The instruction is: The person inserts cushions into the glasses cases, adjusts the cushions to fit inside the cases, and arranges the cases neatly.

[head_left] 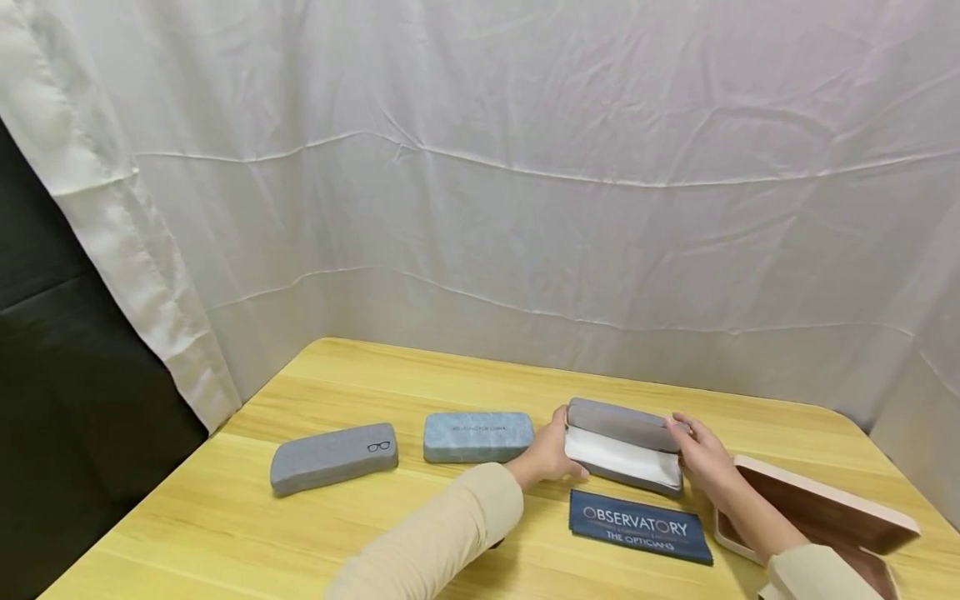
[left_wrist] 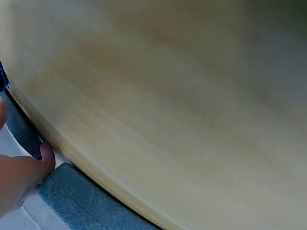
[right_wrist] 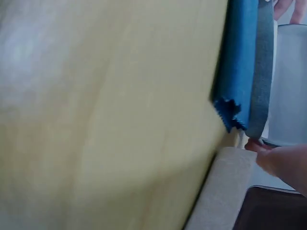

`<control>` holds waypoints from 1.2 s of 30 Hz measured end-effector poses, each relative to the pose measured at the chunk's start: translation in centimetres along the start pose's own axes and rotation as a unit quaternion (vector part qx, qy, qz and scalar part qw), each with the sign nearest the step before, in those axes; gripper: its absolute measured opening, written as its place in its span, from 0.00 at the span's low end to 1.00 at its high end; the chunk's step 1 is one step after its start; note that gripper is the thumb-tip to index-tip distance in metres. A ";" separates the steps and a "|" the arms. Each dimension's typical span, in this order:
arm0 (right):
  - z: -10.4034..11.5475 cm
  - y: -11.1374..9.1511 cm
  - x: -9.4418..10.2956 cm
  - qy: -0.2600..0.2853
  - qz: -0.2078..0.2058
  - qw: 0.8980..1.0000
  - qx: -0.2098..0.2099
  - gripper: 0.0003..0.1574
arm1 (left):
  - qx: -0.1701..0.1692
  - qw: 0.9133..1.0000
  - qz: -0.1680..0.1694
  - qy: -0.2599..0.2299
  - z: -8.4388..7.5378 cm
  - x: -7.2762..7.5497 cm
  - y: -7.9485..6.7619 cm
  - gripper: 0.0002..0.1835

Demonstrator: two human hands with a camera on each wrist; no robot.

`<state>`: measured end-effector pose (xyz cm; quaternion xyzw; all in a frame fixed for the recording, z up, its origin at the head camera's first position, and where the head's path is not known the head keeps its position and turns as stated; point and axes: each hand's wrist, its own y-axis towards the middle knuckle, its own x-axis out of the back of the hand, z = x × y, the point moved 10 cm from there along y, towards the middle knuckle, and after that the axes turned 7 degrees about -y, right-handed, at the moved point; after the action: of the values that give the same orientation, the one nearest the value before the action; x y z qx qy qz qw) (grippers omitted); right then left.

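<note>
An opened grey glasses case (head_left: pixel 618 423) with a white lining lies on the table in the head view, its lid raised at the back. At its left end, my left hand (head_left: pixel 549 452) grips the case, thumb at the front corner and fingers behind. My right hand (head_left: pixel 705 460) holds the other end, fingertips on the lid's right edge. In the right wrist view, the right thumb and fingers (right_wrist: pixel 283 160) are at the corner of the case's base (right_wrist: pixel 262 67). Just in front lies a dark blue folded cloth (head_left: pixel 637 527) printed "OBSERVATORY THE OPTICIANS".
Left of my left hand sits a closed blue glasses case (head_left: pixel 478 437). Farther left is a closed grey case (head_left: pixel 333 460) with a glasses print. A large pale pink case (head_left: pixel 825 502) with a brown inside stands open beneath my right forearm. A white curtain (head_left: pixel 525 233) hangs behind the wooden table.
</note>
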<state>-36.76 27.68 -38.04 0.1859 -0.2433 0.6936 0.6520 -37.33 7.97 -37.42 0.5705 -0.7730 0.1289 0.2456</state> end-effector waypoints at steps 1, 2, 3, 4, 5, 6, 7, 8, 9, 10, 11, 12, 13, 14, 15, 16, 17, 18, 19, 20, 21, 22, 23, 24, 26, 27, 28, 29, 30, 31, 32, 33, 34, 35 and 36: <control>-0.1 0.0 -0.1 0.001 0.000 1.000 0.002 0.49 | -0.001 1.000 -0.001 0.001 0.0 0.0 0.0 0.54; -0.1 0.0 -0.1 0.003 0.000 1.000 0.003 0.49 | -0.003 1.000 -0.002 0.003 -0.1 0.0 -0.1 0.53; -0.2 0.1 -0.2 0.006 -0.001 1.000 0.004 0.49 | -0.005 1.000 -0.004 0.007 -0.1 0.0 -0.1 0.53; -0.2 0.1 -0.2 0.010 -0.001 1.000 0.005 0.50 | -0.005 1.000 -0.004 0.009 -0.1 0.0 -0.1 0.53; -0.2 0.1 -0.3 0.017 -0.001 1.000 0.008 0.50 | -0.006 1.000 -0.006 0.013 0.0 0.0 -0.1 0.52; -0.3 0.1 -0.3 0.018 -0.003 1.000 0.009 0.49 | -0.006 1.000 -0.008 0.015 0.0 0.1 -0.1 0.52; -0.3 0.2 -0.3 0.025 -0.004 1.000 0.009 0.49 | -0.007 1.000 -0.010 0.017 0.0 0.1 -0.1 0.52; -0.3 0.2 -0.3 0.030 -0.003 1.000 0.010 0.49 | -0.006 1.000 -0.012 0.019 0.1 0.1 -0.1 0.52; -0.3 0.3 -0.4 0.034 -0.002 0.999 0.012 0.48 | -0.006 1.000 -0.014 0.021 0.1 0.2 0.0 0.51; -0.3 0.4 -0.4 0.039 -0.001 0.999 0.013 0.47 | -0.004 1.000 -0.017 0.022 0.1 0.2 0.0 0.51; -0.3 0.4 -0.5 0.044 -0.001 0.999 0.015 0.47 | -0.002 1.000 -0.018 0.024 0.2 0.3 0.0 0.51; -0.3 0.5 -0.5 0.055 -0.001 0.998 0.017 0.44 | 0.000 1.000 -0.019 0.025 0.3 0.3 -0.1 0.51; -0.4 0.6 -0.5 0.067 -0.001 0.998 0.018 0.41 | 0.003 0.999 -0.019 0.027 0.3 0.3 -0.1 0.51; -0.4 0.7 -0.5 0.074 -0.005 0.997 0.019 0.36 | 0.005 0.999 -0.018 0.028 0.3 0.4 -0.1 0.50; -0.5 0.8 -0.4 0.083 -0.009 0.996 0.020 0.30 | 0.007 0.999 -0.017 0.030 0.4 0.4 -0.1 0.50; -0.5 0.8 -0.4 0.092 -0.012 0.995 0.022 0.24 | 0.010 0.999 -0.016 0.031 0.5 0.4 -0.1 0.50; -0.5 0.9 -0.4 0.101 -0.013 0.995 0.025 0.19 | 0.012 0.999 -0.014 0.031 0.5 0.4 -0.1 0.50; -0.5 1.0 -0.4 0.110 -0.012 0.993 0.027 0.14 | 0.013 0.999 -0.014 0.032 0.6 0.5 -0.1 0.50; -0.5 1.1 -0.4 0.110 -0.012 0.993 0.027 0.10 | 0.013 0.999 -0.013 0.031 0.6 0.5 -0.2 0.51; -0.4 1.1 -0.5 0.110 -0.010 0.993 0.029 0.09 | 0.013 0.999 -0.013 0.032 0.7 0.6 -0.2 0.51; -0.4 1.1 -0.6 0.108 -0.008 0.994 0.031 0.10 | 0.012 0.999 -0.014 0.033 0.7 0.6 -0.2 0.51; -0.3 1.1 -0.7 0.108 -0.004 0.994 0.031 0.11 | 0.011 0.999 -0.014 0.035 0.7 0.7 -0.2 0.51; -0.3 1.1 -0.7 0.108 0.000 0.994 0.031 0.12 | 0.009 0.999 -0.015 0.035 0.7 0.7 -0.2 0.51; -0.3 1.1 -0.8 0.106 0.005 0.994 0.031 0.15 | 0.008 0.999 -0.015 0.036 0.7 0.7 -0.2 0.51; -0.1 1.1 -1.0 0.100 0.012 0.994 0.033 0.21 | 0.007 0.999 -0.016 0.037 0.6 0.8 -0.2 0.50; 0.0 1.1 -1.0 0.096 0.015 0.995 0.034 0.23 | 0.008 0.999 -0.016 0.037 0.6 0.8 -0.2 0.50; 0.1 1.2 -1.1 0.096 0.023 0.994 0.037 0.26 | 0.010 0.999 -0.017 0.036 0.7 0.8 -0.2 0.50; 0.2 1.2 -1.2 0.089 0.028 0.995 0.039 0.28 | 0.012 0.999 -0.018 0.035 0.6 0.8 -0.2 0.50; 0.4 1.2 -1.2 0.079 0.033 0.995 0.043 0.31 | 0.014 0.999 -0.018 0.035 0.7 0.8 -0.3 0.50; 0.5 1.3 -1.2 0.071 0.038 0.996 0.046 0.33 | 0.015 0.999 -0.018 0.034 0.7 0.8 -0.2 0.49; 0.7 1.3 -1.3 0.059 0.044 0.996 0.052 0.34 | 0.017 0.999 -0.018 0.033 0.7 0.8 -0.2 0.49; 0.9 1.3 -1.3 0.047 0.051 0.996 0.058 0.35 | 0.020 0.999 -0.018 0.033 0.8 0.8 -0.2 0.49; 1.1 1.3 -1.3 0.036 0.060 0.995 0.066 0.36 | 0.021 0.999 -0.018 0.034 0.8 0.8 -0.1 0.49; 1.3 1.3 -1.4 0.026 0.068 0.995 0.074 0.37 | 0.021 0.999 -0.019 0.034 0.9 0.8 0.0 0.49; 1.5 1.2 -1.5 0.017 0.079 0.993 0.082 0.38 | 0.021 0.999 -0.019 0.035 0.9 0.8 0.0 0.49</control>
<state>-37.92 25.55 -37.76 0.2073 -0.1883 0.7634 0.5821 -37.74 6.93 -37.76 0.5853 -0.7500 0.1602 0.2631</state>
